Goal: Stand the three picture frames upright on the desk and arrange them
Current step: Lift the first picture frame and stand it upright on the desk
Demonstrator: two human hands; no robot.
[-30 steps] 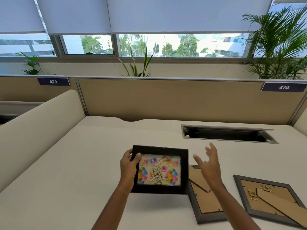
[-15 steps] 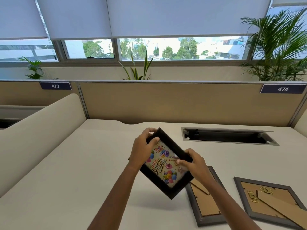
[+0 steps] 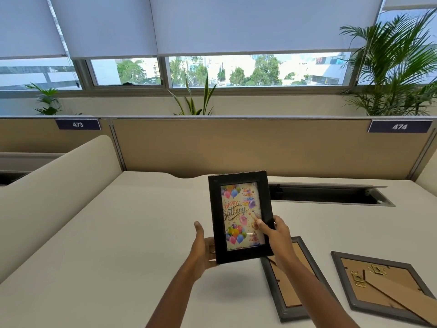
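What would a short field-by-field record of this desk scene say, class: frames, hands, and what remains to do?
held frame: black birthday frame, portrait, picture facing the camera, lifted above the desk
left hand: cups the frame's lower left corner
right hand: grip on the frame's right edge, thumb on the glass
lying frames: two grey frames, near one and right one, face down, backs showing
standing frames: none yet

- You are in an open-plan office, at a pale desk (image 3: 118,233).
- Behind the desk stands a tan partition panel (image 3: 236,147) with numbered tags, 473 (image 3: 78,124) and 474 (image 3: 399,126).
- A cable hatch (image 3: 326,194) is set into the desk's far edge.
- Beyond the partition: potted plants (image 3: 397,67), roller blinds (image 3: 212,22), windows showing city buildings.
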